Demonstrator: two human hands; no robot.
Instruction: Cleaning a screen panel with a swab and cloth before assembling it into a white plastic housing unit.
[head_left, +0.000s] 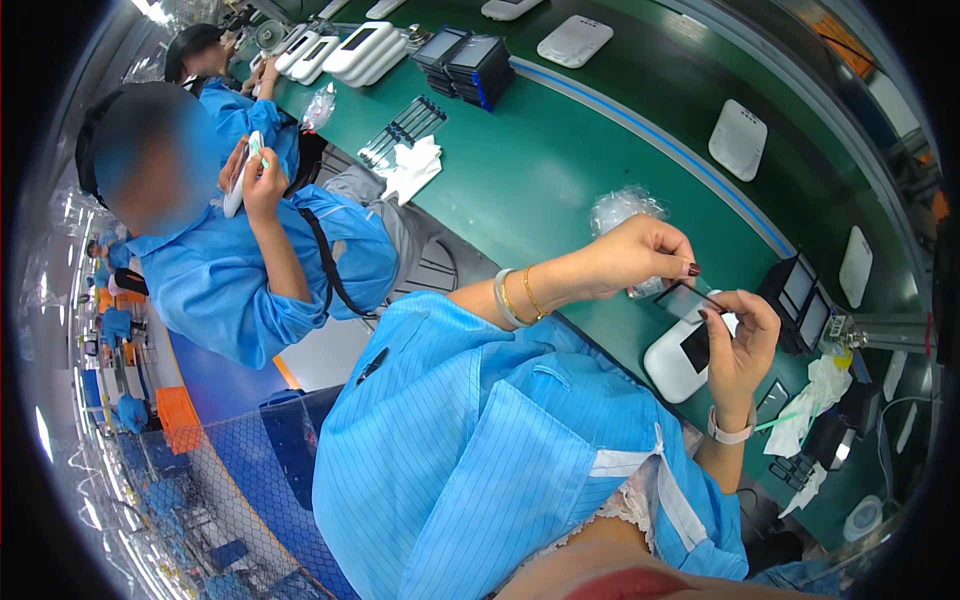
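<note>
A small rectangular clear panel with a dark frame (686, 302) is held tilted above the bench by my right hand (742, 345), thumb and fingers pinching its edge. My left hand (645, 255) is closed in a pinch just above the panel's far edge. What looks like thin clear film runs from those fingertips toward the panel, though its outline is hard to make out. Beneath the panel, a white rounded device (672, 368) with a dark window lies on the green bench (520, 200), partly hidden by my right hand.
Crumpled clear plastic (625, 208) lies beyond my left hand. Dark framed panels (798, 290) stand stacked at right, near white cloths (815, 400). White devices (738, 140) sit on the dark conveyor (660, 60). A co-worker in blue (250, 260) holds a white device at left.
</note>
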